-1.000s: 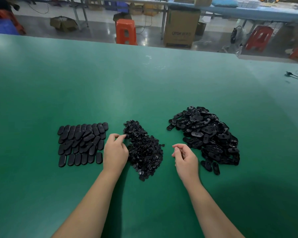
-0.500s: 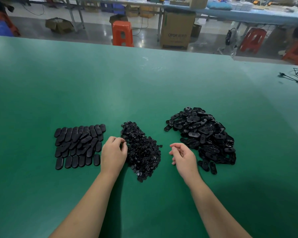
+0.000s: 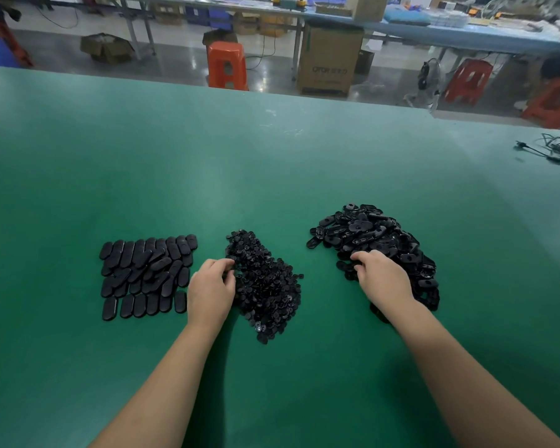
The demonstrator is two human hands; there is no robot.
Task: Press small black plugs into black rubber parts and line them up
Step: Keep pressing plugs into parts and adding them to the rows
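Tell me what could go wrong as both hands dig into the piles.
The left hand picks at the plug pile right beside the lined-up parts; its wrist could nudge those rows. The right hand, reaching into the loose rubber parts, might scatter pieces across the green table.

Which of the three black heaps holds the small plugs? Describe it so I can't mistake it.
On the green table three black groups sit in a row. The plug pile is the middle one, with the left hand at its left edge. Its pieces are tiny and round, unlike the neat oblong rows to its left and the loose heap of larger parts to its right.
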